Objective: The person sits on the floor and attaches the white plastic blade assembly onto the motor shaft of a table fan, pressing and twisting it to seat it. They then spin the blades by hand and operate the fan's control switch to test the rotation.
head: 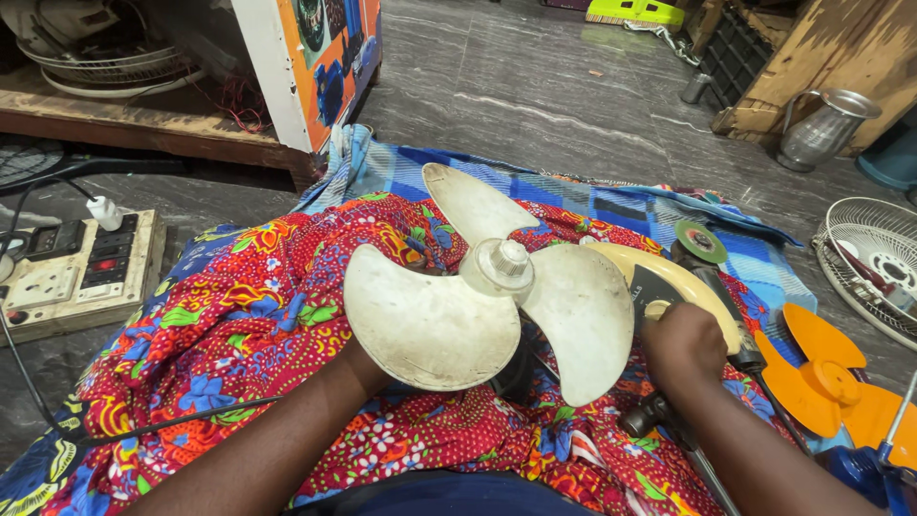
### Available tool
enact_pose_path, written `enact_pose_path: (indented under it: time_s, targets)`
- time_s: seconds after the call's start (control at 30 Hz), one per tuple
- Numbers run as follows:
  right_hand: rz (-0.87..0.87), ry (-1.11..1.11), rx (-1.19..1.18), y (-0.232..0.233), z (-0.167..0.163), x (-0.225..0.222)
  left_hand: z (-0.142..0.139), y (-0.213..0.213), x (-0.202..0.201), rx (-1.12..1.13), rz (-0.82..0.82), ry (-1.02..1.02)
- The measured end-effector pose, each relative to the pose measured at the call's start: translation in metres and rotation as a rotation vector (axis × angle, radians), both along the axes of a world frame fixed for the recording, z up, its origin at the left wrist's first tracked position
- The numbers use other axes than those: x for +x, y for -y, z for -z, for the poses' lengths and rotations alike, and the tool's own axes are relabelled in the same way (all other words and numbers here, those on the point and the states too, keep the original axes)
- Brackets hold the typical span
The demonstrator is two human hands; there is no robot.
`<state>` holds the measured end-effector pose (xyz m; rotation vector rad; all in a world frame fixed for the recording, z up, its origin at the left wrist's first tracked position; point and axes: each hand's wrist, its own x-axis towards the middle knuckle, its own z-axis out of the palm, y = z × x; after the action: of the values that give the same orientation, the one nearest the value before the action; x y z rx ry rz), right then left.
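The three-bladed fan blade [497, 306] is dirty cream-white, smudged grey along its edges, with a translucent whitish hub cap [499, 265] at its centre. Beneath the fan blade lies a red floral cloth [248, 315] printed with blue, green, yellow and orange flowers. Behind the fan blade spreads a blue checked cloth [611, 205] in light and dark blue squares. Right of the fan blade sit a cream-yellow fan base [683, 287] with a black panel, a green-and-red grinding disc [700, 241], and an orange fan blade [821, 373]. Far left of the fan blade stands a beige switchboard [81, 272] with black switches.
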<state>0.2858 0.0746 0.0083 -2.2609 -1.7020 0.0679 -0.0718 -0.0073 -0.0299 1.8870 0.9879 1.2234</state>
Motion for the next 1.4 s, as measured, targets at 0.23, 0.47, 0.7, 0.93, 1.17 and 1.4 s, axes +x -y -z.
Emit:
enact_pose_path:
  time_s: [0.23, 0.47, 0.7, 0.93, 1.17, 1.4]
  targets:
    - [-0.3, 0.497, -0.04, 0.007, -0.03, 0.013, 0.0, 0.001, -0.004, -0.006, -0.03, 0.021]
    - [-0.482, 0.738, -0.432, -0.005, -0.043, -0.002, 0.001, 0.005, -0.004, -0.024, -0.056, 0.014]
    - [-0.483, 0.652, -0.457, -0.005, -0.039, 0.001, 0.005, 0.007, -0.003, -0.02, -0.085, 0.015]
    - [-0.43, 0.575, -0.445, -0.005, -0.038, 0.003, 0.006, 0.005, 0.0, -0.013, -0.109, 0.029]
    - [-0.275, 0.465, -0.449, 0.002, -0.032, 0.005, 0.007, 0.0, 0.003, -0.002, -0.115, 0.033]
    - [-0.272, 0.512, -0.397, 0.005, -0.039, 0.002, 0.004, -0.002, 0.008, 0.005, -0.098, 0.03]
